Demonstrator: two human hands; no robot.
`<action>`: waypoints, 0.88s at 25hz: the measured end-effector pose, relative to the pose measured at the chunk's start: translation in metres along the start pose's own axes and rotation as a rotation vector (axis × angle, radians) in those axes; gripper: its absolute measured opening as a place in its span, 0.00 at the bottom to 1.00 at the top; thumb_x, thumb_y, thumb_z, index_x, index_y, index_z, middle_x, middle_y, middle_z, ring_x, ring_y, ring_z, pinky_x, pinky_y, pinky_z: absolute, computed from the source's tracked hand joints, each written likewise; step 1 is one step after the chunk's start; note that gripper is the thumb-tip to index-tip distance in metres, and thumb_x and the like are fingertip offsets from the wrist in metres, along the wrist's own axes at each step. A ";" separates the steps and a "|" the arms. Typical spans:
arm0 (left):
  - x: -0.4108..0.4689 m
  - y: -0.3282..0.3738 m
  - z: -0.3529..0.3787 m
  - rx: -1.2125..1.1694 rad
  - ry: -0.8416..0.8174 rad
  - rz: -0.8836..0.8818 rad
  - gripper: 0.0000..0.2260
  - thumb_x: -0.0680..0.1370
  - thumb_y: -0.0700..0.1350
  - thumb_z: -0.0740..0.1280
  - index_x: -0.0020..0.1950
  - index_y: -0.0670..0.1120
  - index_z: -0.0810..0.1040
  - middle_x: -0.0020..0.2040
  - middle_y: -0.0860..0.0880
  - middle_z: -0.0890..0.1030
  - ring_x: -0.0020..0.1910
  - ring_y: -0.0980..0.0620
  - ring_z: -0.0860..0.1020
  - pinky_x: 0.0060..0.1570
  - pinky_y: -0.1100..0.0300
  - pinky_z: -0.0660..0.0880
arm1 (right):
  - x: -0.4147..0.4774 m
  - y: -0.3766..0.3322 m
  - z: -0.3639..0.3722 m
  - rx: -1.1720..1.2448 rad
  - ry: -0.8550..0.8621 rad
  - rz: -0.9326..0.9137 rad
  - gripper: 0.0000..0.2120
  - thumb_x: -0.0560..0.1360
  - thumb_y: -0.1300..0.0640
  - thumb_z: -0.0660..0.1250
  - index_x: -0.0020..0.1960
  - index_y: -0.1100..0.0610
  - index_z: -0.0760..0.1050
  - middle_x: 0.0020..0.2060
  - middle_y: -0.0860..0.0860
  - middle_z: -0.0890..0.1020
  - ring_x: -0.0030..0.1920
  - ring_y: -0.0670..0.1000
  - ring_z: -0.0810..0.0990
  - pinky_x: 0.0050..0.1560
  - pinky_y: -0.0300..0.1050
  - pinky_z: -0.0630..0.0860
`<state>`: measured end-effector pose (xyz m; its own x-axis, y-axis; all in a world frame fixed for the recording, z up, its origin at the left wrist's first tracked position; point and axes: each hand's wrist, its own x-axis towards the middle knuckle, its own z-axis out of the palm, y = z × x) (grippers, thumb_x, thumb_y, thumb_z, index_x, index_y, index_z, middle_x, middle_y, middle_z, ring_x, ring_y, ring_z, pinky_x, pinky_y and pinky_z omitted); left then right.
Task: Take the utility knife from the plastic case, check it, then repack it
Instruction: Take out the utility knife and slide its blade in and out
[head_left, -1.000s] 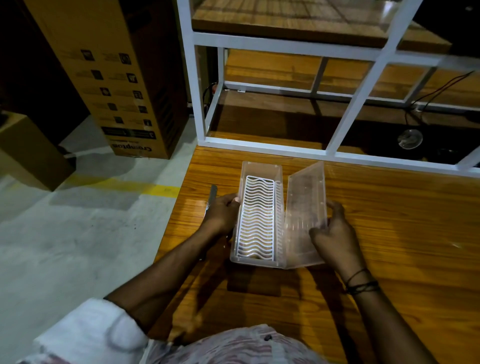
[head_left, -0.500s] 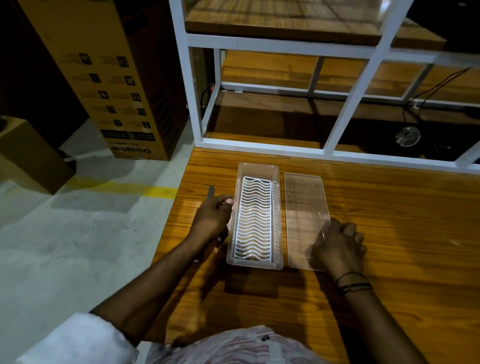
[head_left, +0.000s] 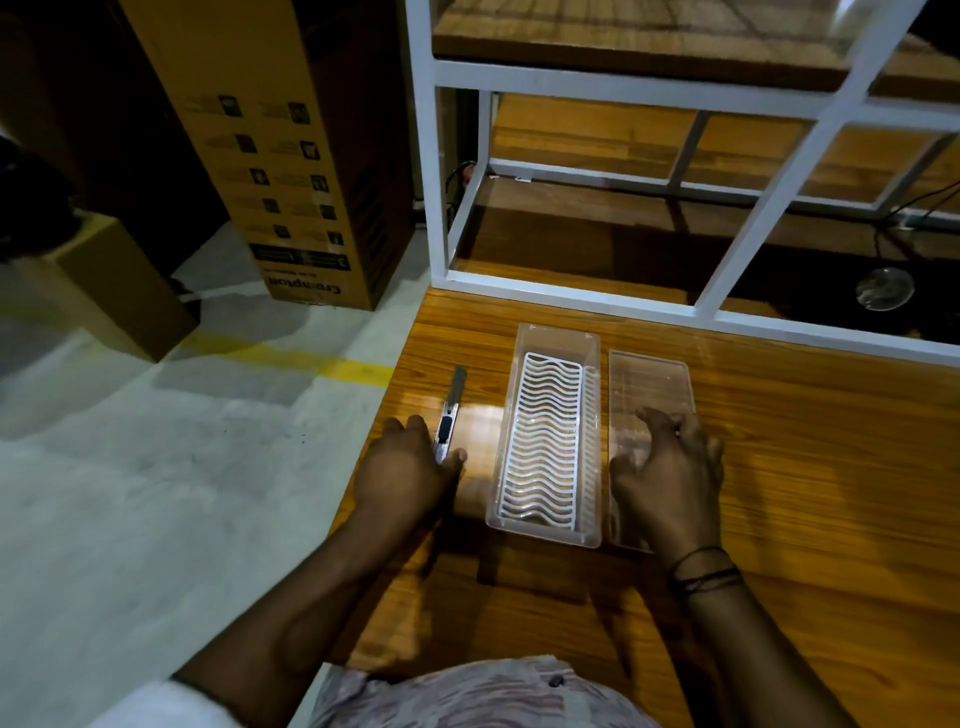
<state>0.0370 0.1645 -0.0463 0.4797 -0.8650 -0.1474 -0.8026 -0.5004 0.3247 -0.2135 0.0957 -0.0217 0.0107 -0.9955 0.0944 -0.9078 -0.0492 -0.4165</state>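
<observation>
Lid (head_left: 649, 400) now lies flat on the table (head_left: 831, 467), just right of the plastic case (head_left: 550, 441) & roughly parallel to it; a sec ago it was propped up at an angle in the right hand (head_left: 667, 478), leaning vs. the case's right wall. That hand has since let it down: fingers spread loose, resting on the lid's near half, gripping nothing that I can see.

Left hand (head_left: 402, 475) has slid away from the case's left wall. Utility knife (head_left: 448, 415) is in plain sight w/ it, out on the table left of the case, blade end pointing away from the person, near end tucked between thumb & fingers. Hand looks lightly closed round the handle; knife seems to rest on the wood rather than being lifted, though can't be sure.

Case itself sits open, only the white wavy insert (head_left: 545, 441) inside, no knife.

Meaning for the task: removal looks done, lid parked out of the way, both parts stable. Likely next is the check itself, i.e. lifting the knife. Repack not yet begun. Blade appears extended, so care needed on pickup.
</observation>
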 end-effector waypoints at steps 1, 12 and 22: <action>0.001 0.001 0.001 0.006 0.003 -0.009 0.26 0.77 0.65 0.68 0.62 0.44 0.75 0.59 0.41 0.78 0.53 0.40 0.81 0.49 0.50 0.80 | 0.001 -0.004 0.000 0.017 0.013 -0.018 0.26 0.72 0.55 0.70 0.70 0.53 0.72 0.66 0.58 0.71 0.66 0.63 0.65 0.66 0.59 0.66; 0.027 0.007 -0.005 -0.030 -0.055 -0.140 0.17 0.76 0.58 0.70 0.50 0.45 0.84 0.49 0.44 0.85 0.47 0.41 0.84 0.43 0.56 0.77 | 0.009 -0.011 0.001 0.126 0.076 -0.063 0.23 0.71 0.58 0.70 0.67 0.56 0.76 0.66 0.60 0.72 0.65 0.64 0.66 0.65 0.58 0.68; 0.023 0.010 -0.007 -0.152 -0.043 -0.183 0.13 0.74 0.56 0.71 0.49 0.48 0.83 0.47 0.46 0.85 0.47 0.43 0.84 0.41 0.58 0.74 | 0.008 -0.021 -0.004 0.229 0.061 -0.079 0.24 0.72 0.59 0.70 0.68 0.54 0.75 0.66 0.59 0.72 0.67 0.62 0.65 0.65 0.54 0.68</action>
<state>0.0427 0.1404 -0.0399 0.5943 -0.7625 -0.2557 -0.6391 -0.6407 0.4254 -0.1958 0.0888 -0.0084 0.0463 -0.9815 0.1859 -0.7864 -0.1505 -0.5991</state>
